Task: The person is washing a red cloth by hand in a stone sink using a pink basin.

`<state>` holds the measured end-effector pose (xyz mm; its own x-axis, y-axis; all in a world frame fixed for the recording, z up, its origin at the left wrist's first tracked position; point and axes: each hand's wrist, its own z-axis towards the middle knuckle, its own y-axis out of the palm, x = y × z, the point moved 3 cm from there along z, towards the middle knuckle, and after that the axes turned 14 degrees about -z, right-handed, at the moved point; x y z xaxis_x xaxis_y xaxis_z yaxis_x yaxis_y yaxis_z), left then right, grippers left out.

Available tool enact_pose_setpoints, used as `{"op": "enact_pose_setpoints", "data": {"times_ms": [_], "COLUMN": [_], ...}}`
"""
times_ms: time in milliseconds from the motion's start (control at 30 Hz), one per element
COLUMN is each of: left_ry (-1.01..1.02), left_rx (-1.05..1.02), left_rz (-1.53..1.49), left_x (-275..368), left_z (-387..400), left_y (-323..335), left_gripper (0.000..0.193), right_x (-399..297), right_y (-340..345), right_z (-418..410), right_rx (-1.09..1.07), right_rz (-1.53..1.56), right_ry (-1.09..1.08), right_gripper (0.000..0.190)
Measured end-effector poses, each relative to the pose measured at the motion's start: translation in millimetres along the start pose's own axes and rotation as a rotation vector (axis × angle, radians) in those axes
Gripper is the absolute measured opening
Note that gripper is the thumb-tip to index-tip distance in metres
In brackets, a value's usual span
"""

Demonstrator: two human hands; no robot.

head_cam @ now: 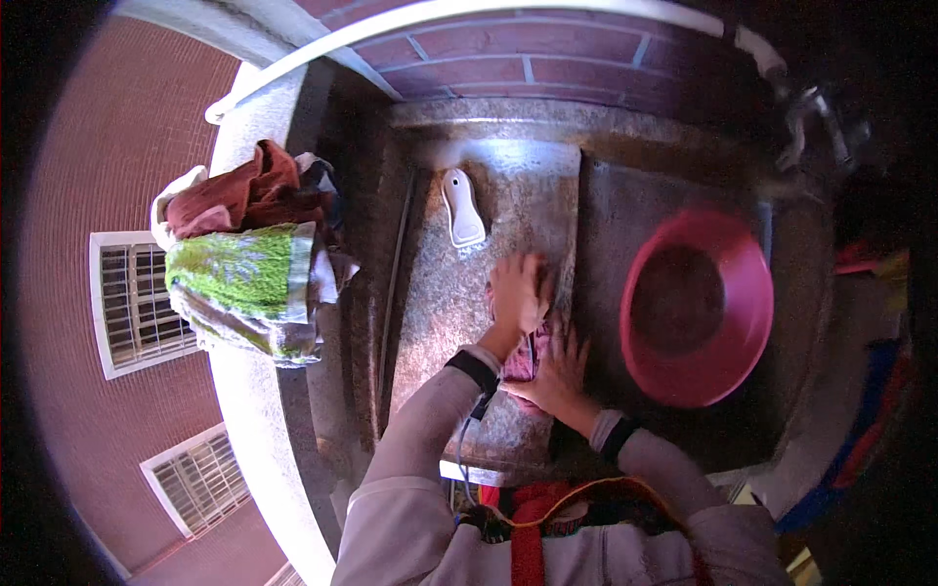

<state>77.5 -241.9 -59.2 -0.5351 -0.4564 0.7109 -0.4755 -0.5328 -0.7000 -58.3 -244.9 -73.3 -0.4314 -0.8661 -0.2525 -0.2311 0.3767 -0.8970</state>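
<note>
A pink cloth lies on the stone slab of a wash sink. My left hand is over the upper end of the cloth, its fingers blurred and bent; whether it grips anything there cannot be told. Lower down, my right hand rests with fingers spread on the cloth's right side, thumb across its lower part. Up and left of my hands, a white plastic brush lies on the slab, handle end away from me.
A pink plastic basin stands in the sink on the right. A faucet is at the upper right. Several cloths, including a green towel, hang over the ledge at the left. A white pipe crosses the brick wall ahead.
</note>
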Motion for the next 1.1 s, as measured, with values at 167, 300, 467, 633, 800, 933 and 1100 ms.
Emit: {"op": "enact_pose_setpoints", "data": {"times_ms": [167, 300, 467, 633, 800, 933, 1100], "left_ry": [0.155, 0.355, -0.048, -0.318, -0.869, -0.700, -0.878], "left_rx": [-0.219, -0.288, -0.085, 0.098, 0.138, 0.466, 0.454], "left_rz": [-0.110, 0.216, 0.130, -0.189, -1.932, -2.038, -1.842], "left_x": [19, -2, 0, -36, -86, -52, -61], "left_z": [-77, -103, 6, -26, -95, -106, -148], "left_y": [-31, -4, 9, -17, -62, -124, -101], "left_gripper": [0.032, 0.038, 0.027, 0.028, 0.030, 0.026, 0.038], "right_x": [11, 6, 6, 10, 4, -17, -20], "right_y": [8, 27, -2, 17, 7, -60, -97], "right_z": [3, -3, -2, 2, 5, 1, -20], "right_rx": [-0.012, 0.083, 0.039, 0.002, 0.204, -0.030, -0.204], "right_rz": [-0.083, -0.094, 0.080, 0.160, 0.018, 0.873, 1.028], "right_ry": [0.010, 0.004, 0.018, 0.060, -0.098, -0.310, -0.386], "right_gripper": [0.117, 0.117, 0.118, 0.106, 0.081, 0.062, 0.066]}}
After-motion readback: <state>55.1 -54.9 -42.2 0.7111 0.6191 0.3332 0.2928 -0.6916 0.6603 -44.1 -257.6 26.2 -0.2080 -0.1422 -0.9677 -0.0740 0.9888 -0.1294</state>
